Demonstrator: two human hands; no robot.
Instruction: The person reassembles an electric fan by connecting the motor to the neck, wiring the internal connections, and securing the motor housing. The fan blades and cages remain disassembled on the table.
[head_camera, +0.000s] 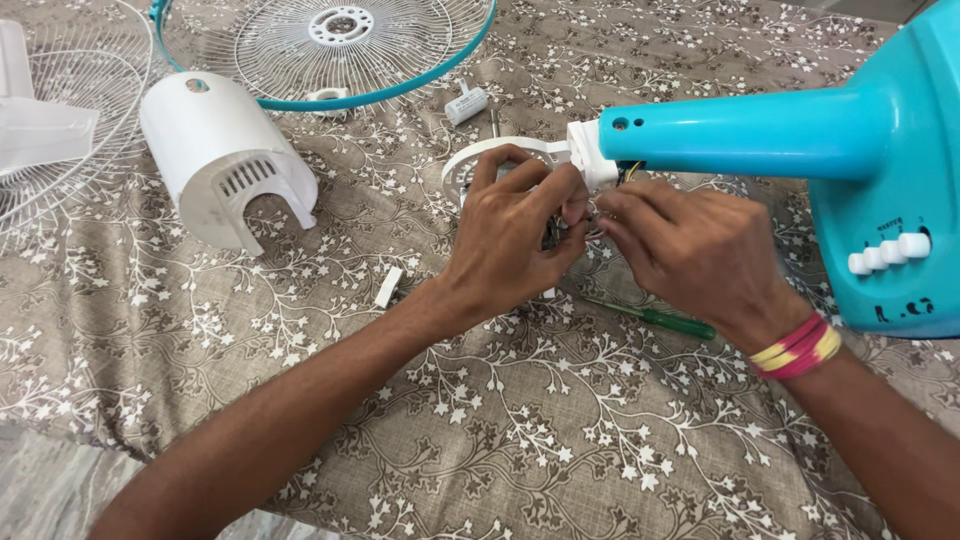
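Nearest lies our screwdriver (655, 318) on the cloth (520, 440). Above it our left hand (515, 240) and right hand (690, 250) meet, fingertips pinching small parts beneath the fan neck (740, 135). Far left sits the white cover (225, 160), the grille (330, 50) beyond.

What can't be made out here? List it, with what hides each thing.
Head view:
- The small part between the fingertips: hidden by the left hand and right hand.
- White mounting ring: lower half hidden by the left hand.
- Green screwdriver: partly hidden under the right hand.
- Turquoise fan stand: cut off at the right edge.
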